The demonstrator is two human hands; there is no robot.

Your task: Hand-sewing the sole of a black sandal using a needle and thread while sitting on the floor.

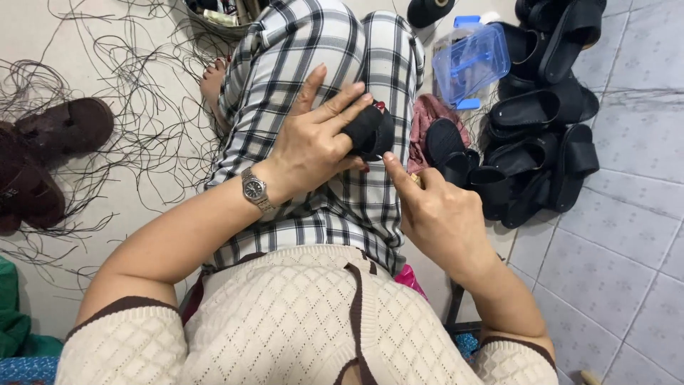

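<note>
Black sandal piece (369, 132), centre of frame, resting on the plaid lap (320, 85). Left hand (313, 142) fingers closed around it from the left; right hand (438, 214) just beside it at lower right, fingers curled, index tip touching its edge. Black sandals (534, 142) piled at right, blue box (470, 64) above them; cords (128, 93) across the floor at left.

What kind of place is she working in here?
Probably a home workshop for finishing footwear, worked from the tiled floor: a heap of black sandals, loose dark threads strewn about, and a black piece in the left hand.
</note>
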